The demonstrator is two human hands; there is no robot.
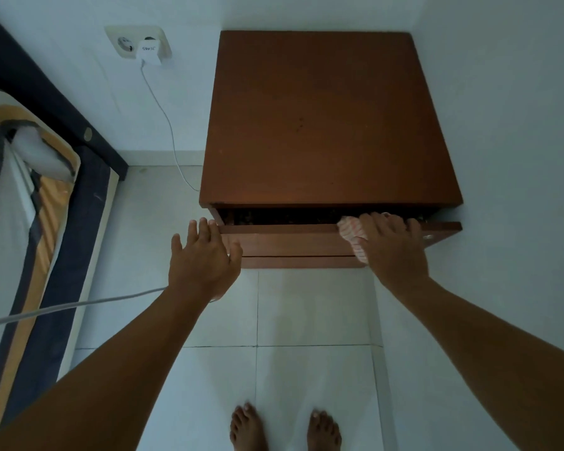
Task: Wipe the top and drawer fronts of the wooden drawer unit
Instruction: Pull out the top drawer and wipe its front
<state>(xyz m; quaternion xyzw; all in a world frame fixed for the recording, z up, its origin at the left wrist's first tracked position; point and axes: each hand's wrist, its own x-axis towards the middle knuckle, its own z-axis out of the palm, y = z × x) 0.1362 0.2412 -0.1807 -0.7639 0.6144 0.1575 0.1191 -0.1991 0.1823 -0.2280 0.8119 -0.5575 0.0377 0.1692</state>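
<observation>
The right hand [393,245] presses a pale cloth with red stripes [354,234] against the top edge of the pulled-out top drawer [290,237] of the wooden drawer unit [323,125]. Its fingers curl over that edge into the dark gap behind it, so the hand is clenched on the cloth and the drawer front together. The cloth bulges out from under the hand toward the drawer's middle and trails a little way down the drawer front below the palm. Just past the hand on its outer side, near the wall, a small metal fitting [428,237] shows on the drawer front.

The left hand [205,255] holds nothing: its fingers are spread and its fingertips reach the opposite corner of the same drawer edge, whether touching or only just beside it I cannot tell. The bare length of the drawer front lies between the two hands. Beyond both hands the unit's flat brown top stretches away to the wall corner; below the drawer they work on, a second drawer front [300,262] shows as a narrow strip.

Outward from the left hand a white cable [163,118] hangs from a charger in a wall socket [137,43], and a mattress [30,190] lies farther off on that side. Two bare feet [284,429] stand on the tiled floor [306,314] under the arms.
</observation>
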